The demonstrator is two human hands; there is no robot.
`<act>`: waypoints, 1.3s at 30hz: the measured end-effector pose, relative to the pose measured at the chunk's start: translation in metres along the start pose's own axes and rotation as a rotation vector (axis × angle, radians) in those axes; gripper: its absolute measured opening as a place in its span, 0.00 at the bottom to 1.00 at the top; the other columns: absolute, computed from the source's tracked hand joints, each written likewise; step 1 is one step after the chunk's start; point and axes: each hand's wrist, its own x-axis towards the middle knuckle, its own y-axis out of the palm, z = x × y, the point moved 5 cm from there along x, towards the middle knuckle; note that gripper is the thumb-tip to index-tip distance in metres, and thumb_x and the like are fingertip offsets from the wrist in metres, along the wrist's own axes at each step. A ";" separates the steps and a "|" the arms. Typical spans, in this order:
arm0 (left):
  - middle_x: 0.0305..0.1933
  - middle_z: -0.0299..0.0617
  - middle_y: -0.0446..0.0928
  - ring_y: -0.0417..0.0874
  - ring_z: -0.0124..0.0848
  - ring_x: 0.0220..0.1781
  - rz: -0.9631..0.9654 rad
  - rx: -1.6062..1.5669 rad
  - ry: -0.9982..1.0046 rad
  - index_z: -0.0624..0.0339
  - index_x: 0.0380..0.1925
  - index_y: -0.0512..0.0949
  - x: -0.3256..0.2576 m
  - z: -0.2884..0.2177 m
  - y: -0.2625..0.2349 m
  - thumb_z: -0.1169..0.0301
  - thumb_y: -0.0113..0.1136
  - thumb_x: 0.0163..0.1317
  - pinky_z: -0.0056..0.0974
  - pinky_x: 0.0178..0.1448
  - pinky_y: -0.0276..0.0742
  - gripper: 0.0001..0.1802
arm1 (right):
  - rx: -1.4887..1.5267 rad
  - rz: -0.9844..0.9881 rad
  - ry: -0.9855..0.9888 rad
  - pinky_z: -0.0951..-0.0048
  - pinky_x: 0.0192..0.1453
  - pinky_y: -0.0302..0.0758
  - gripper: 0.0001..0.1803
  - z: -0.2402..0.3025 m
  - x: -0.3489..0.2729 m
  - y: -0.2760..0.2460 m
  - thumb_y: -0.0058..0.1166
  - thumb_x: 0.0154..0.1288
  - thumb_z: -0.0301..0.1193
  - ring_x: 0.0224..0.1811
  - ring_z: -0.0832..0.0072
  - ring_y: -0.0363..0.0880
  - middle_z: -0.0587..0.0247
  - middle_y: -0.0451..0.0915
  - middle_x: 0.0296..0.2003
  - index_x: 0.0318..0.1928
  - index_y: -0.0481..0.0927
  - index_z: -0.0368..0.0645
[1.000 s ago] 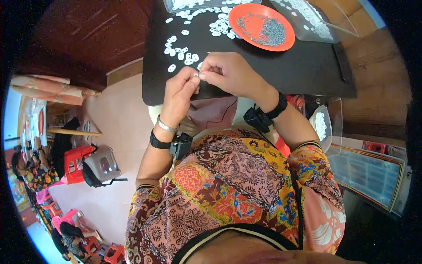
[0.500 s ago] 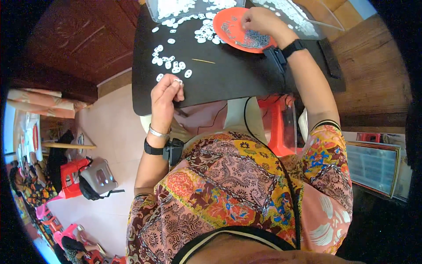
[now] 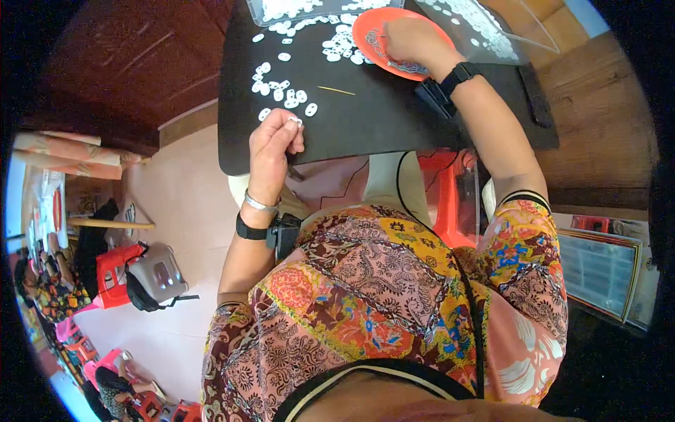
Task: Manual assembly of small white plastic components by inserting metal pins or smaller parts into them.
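Observation:
Near the front left of the dark table, my left hand (image 3: pixel 271 148) is closed, pinching a small white oval plastic piece (image 3: pixel 296 122) between thumb and fingertips. My right hand (image 3: pixel 416 41) reaches over the orange-red plate (image 3: pixel 361 24) at the far right, its fingers bent down into the plate. Small grey metal pieces (image 3: pixel 373 43) lie there beside the fingertips, and more show under the hand. Whatever the right fingers hold is too small to make out. Loose white oval pieces with holes (image 3: pixel 279 93) lie scattered just beyond my left hand.
A thin yellowish stick (image 3: pixel 336 90) lies mid-table. White pieces heap beside the plate and fill a clear tray (image 3: pixel 316 20) at the far edge. More lie in a clear container (image 3: pixel 485 35) at far right. A red plastic stool (image 3: pixel 444 204) stands below the table.
My right hand has come down lower into the plate, covering more of the metal pieces. My left hand keeps its pinch on the white piece. The whole view has shifted slightly.

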 end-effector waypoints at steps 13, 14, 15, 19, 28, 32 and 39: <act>0.20 0.31 0.71 0.68 0.18 0.22 -0.055 -0.043 -0.018 0.59 0.26 0.72 0.006 -0.006 0.001 0.70 0.47 0.64 0.24 0.28 0.61 0.09 | 1.085 -0.208 -0.264 0.75 0.35 0.74 0.08 0.045 -0.031 -0.059 0.51 0.56 0.24 0.30 0.76 0.78 0.61 0.80 0.27 0.37 0.79 0.35; 0.20 0.31 0.70 0.68 0.18 0.22 -0.064 -0.036 -0.030 0.59 0.26 0.72 0.008 -0.006 0.002 0.70 0.46 0.64 0.24 0.28 0.61 0.09 | 1.089 -0.205 -0.266 0.75 0.35 0.74 0.08 0.054 -0.031 -0.052 0.51 0.56 0.24 0.30 0.76 0.78 0.61 0.80 0.27 0.37 0.79 0.35; 0.20 0.30 0.70 0.67 0.18 0.22 -0.061 -0.027 -0.018 0.59 0.26 0.72 0.010 -0.007 0.003 0.70 0.46 0.64 0.24 0.27 0.60 0.09 | 1.281 -0.125 -0.320 0.76 0.35 0.73 0.09 0.069 -0.031 -0.046 0.52 0.60 0.28 0.29 0.77 0.77 0.63 0.79 0.27 0.37 0.78 0.36; 0.21 0.30 0.70 0.66 0.18 0.23 -0.084 0.046 0.042 0.60 0.26 0.72 0.011 0.000 0.002 0.69 0.46 0.64 0.24 0.27 0.60 0.10 | 1.577 0.137 -0.384 0.83 0.36 0.69 0.09 0.117 -0.034 -0.033 0.52 0.65 0.30 0.31 0.86 0.72 0.71 0.76 0.29 0.38 0.77 0.36; 0.21 0.30 0.69 0.66 0.17 0.23 -0.126 0.010 0.033 0.60 0.28 0.72 0.011 0.002 0.002 0.69 0.46 0.65 0.24 0.28 0.62 0.09 | 1.450 0.046 -0.469 0.82 0.37 0.70 0.09 0.140 -0.041 -0.024 0.53 0.64 0.31 0.31 0.85 0.72 0.70 0.77 0.29 0.38 0.77 0.35; 0.21 0.30 0.68 0.66 0.17 0.22 -0.124 0.016 0.035 0.60 0.27 0.72 0.010 0.000 0.003 0.70 0.47 0.65 0.24 0.28 0.62 0.09 | 1.443 0.060 -0.471 0.81 0.38 0.71 0.09 0.141 -0.042 -0.023 0.52 0.64 0.30 0.32 0.84 0.73 0.69 0.77 0.29 0.38 0.77 0.35; 0.20 0.30 0.68 0.65 0.18 0.22 -0.119 0.010 0.054 0.62 0.27 0.72 0.011 0.000 0.003 0.70 0.47 0.65 0.25 0.27 0.62 0.09 | 1.427 0.016 -0.483 0.81 0.38 0.71 0.09 0.139 -0.040 -0.019 0.51 0.65 0.30 0.32 0.85 0.73 0.69 0.77 0.29 0.38 0.77 0.35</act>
